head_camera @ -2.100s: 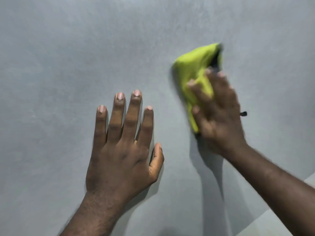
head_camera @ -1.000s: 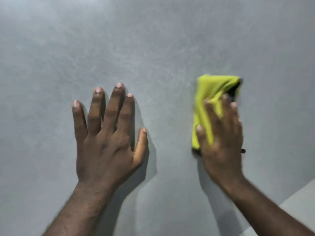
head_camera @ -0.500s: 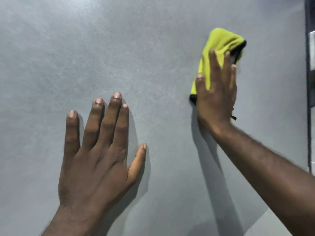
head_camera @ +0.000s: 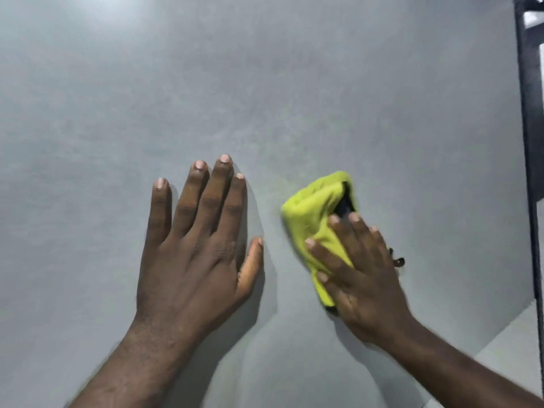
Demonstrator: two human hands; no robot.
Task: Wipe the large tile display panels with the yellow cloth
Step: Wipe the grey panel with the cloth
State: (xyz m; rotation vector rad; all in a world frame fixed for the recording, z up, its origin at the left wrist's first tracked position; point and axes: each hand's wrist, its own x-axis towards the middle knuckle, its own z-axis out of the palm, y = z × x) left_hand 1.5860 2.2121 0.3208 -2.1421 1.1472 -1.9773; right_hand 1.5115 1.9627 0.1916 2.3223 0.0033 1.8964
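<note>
Fingers straight, left hand flat on one panel, right hand pressing one cloth

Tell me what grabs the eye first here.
The bright yellow cloth stands out right of centre, bunched up and pressed against the grey tile panel under the right hand. Just left of it, the left hand lies flat on the panel, its fingers straight and slightly spread. A dark vertical frame runs down the far right edge.
</note>
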